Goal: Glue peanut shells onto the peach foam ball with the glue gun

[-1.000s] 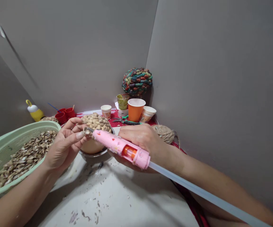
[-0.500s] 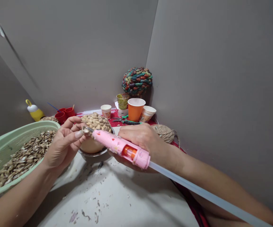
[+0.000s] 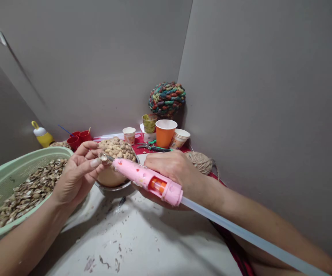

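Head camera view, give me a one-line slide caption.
Right hand aims pink glue gun at shell pinched in left hand.

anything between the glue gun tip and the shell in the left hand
Nothing visible. The right hand holds the pink glue gun, and its nozzle reaches straight to the small shell pinched in the left hand's fingers. The shell-covered ball sits just behind, not between them.

Both forearms are bare, without sleeves. Left hand point(image 3: 76, 176) and right hand point(image 3: 174, 168): no gloves, rings or wristbands. Fingernails are short and unpainted.
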`<state>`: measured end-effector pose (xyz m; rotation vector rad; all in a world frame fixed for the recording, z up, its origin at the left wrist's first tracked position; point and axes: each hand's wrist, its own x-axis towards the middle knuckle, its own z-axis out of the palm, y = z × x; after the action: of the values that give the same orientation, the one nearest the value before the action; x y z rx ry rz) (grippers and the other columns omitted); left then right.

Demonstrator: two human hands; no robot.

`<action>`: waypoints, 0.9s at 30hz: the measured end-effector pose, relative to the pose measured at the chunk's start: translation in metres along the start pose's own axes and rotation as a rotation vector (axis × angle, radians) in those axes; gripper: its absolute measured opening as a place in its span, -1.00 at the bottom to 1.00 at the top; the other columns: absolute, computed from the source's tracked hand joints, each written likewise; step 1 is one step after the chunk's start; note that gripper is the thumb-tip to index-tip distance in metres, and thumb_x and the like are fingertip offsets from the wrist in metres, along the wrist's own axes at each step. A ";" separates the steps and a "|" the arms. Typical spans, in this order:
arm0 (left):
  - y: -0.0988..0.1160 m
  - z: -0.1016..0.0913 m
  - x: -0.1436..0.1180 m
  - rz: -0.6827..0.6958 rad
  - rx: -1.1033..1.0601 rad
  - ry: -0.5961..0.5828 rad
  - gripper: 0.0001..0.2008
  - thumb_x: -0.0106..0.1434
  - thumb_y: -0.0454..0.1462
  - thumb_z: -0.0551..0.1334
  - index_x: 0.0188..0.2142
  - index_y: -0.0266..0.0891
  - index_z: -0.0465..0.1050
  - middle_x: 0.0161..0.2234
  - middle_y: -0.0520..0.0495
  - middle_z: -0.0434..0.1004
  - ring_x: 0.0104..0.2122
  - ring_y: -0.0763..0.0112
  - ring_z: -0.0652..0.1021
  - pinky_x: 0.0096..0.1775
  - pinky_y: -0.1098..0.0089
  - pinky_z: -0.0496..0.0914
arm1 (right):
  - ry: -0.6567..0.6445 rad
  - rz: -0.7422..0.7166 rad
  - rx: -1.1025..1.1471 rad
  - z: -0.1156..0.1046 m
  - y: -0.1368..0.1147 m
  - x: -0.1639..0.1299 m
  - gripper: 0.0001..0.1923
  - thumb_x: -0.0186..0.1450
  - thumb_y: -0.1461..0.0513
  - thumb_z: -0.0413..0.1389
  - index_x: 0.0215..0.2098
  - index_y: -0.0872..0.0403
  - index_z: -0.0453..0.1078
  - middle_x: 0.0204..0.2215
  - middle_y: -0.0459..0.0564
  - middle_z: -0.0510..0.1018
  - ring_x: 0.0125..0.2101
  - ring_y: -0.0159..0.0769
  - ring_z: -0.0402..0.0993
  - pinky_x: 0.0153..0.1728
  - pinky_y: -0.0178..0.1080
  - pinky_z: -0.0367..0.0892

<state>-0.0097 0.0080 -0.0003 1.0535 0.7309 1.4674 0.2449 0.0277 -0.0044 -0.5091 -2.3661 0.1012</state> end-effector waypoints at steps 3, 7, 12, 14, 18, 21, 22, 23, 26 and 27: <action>0.000 -0.001 0.001 0.000 -0.003 0.021 -0.58 -0.04 -0.39 0.59 -0.18 -0.20 0.59 -0.32 0.04 0.67 -0.38 0.52 0.64 -0.31 0.58 0.61 | 0.005 -0.004 -0.002 0.000 0.001 0.000 -0.78 0.24 0.23 0.17 -0.49 0.09 0.23 -0.56 -0.16 0.33 -0.55 -0.45 0.19 -0.49 -0.29 0.00; 0.000 0.001 0.001 0.006 -0.008 0.019 -0.58 -0.05 -0.40 0.59 -0.19 -0.20 0.59 -0.32 0.03 0.66 -0.39 0.52 0.64 -0.32 0.59 0.61 | 0.023 -0.022 0.005 0.001 0.001 0.000 -0.77 0.24 0.25 0.17 -0.50 0.09 0.22 -0.57 -0.16 0.32 -0.55 -0.45 0.17 -0.50 -0.29 0.00; 0.000 0.001 0.001 0.015 -0.007 0.019 -0.60 -0.04 -0.41 0.59 -0.19 -0.21 0.59 -0.32 0.04 0.66 -0.38 0.52 0.64 -0.31 0.58 0.61 | 0.001 -0.011 0.025 0.002 0.002 0.000 -0.77 0.22 0.26 0.18 -0.49 0.09 0.21 -0.56 -0.16 0.32 -0.54 -0.44 0.18 -0.48 -0.29 0.02; 0.001 0.001 0.002 0.017 -0.003 0.019 -0.60 -0.04 -0.40 0.59 -0.19 -0.21 0.59 -0.33 0.04 0.66 -0.39 0.52 0.64 -0.33 0.59 0.61 | 0.012 -0.023 0.022 0.002 0.002 0.000 -0.76 0.22 0.26 0.18 -0.49 0.08 0.20 -0.56 -0.16 0.30 -0.54 -0.45 0.17 -0.48 -0.29 0.01; 0.000 0.000 0.003 0.020 0.005 0.030 -0.59 -0.05 -0.40 0.59 -0.19 -0.20 0.60 -0.33 0.03 0.66 -0.39 0.51 0.64 -0.34 0.59 0.60 | 0.029 -0.039 0.035 0.000 0.000 -0.001 -0.74 0.23 0.26 0.19 -0.50 0.08 0.18 -0.57 -0.18 0.27 -0.55 -0.46 0.12 -0.50 -0.29 -0.02; -0.001 0.000 0.003 0.034 0.017 0.027 -0.60 -0.05 -0.40 0.59 -0.20 -0.20 0.61 -0.32 0.03 0.67 -0.38 0.50 0.65 -0.34 0.60 0.59 | 0.027 -0.032 0.050 0.000 -0.001 -0.001 -0.76 0.23 0.26 0.18 -0.50 0.08 0.19 -0.57 -0.16 0.30 -0.54 -0.45 0.16 -0.49 -0.29 0.00; -0.002 0.001 0.002 0.039 0.023 0.023 -0.60 -0.05 -0.40 0.59 -0.20 -0.20 0.61 -0.33 0.03 0.67 -0.38 0.51 0.65 -0.34 0.61 0.59 | 0.023 -0.026 0.049 0.000 -0.001 0.000 -0.77 0.23 0.26 0.18 -0.50 0.09 0.21 -0.56 -0.15 0.31 -0.54 -0.44 0.18 -0.48 -0.29 0.01; -0.002 0.001 0.002 0.041 0.030 0.018 -0.61 -0.05 -0.40 0.59 -0.21 -0.20 0.61 -0.33 0.03 0.66 -0.38 0.51 0.65 -0.34 0.61 0.58 | 0.021 -0.020 0.048 0.000 -0.001 0.000 -0.78 0.23 0.26 0.18 -0.49 0.09 0.22 -0.56 -0.15 0.32 -0.54 -0.44 0.19 -0.48 -0.29 0.02; -0.003 0.004 0.002 0.047 0.049 0.000 -0.62 -0.04 -0.40 0.59 -0.22 -0.20 0.61 -0.36 0.05 0.65 -0.41 0.54 0.63 -0.36 0.63 0.56 | 0.019 -0.025 0.041 0.001 0.000 0.000 -0.79 0.23 0.26 0.18 -0.49 0.09 0.23 -0.56 -0.14 0.34 -0.54 -0.44 0.19 -0.48 -0.29 0.02; -0.003 0.005 0.001 0.046 0.053 -0.003 -0.62 -0.04 -0.40 0.60 -0.23 -0.20 0.60 -0.37 0.05 0.65 -0.42 0.54 0.63 -0.37 0.63 0.55 | 0.022 -0.033 0.043 0.001 0.000 0.001 -0.79 0.24 0.26 0.17 -0.49 0.09 0.23 -0.56 -0.14 0.34 -0.54 -0.44 0.18 -0.48 -0.29 0.02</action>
<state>-0.0042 0.0093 -0.0007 1.1195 0.7506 1.4925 0.2440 0.0283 -0.0050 -0.4490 -2.3442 0.1301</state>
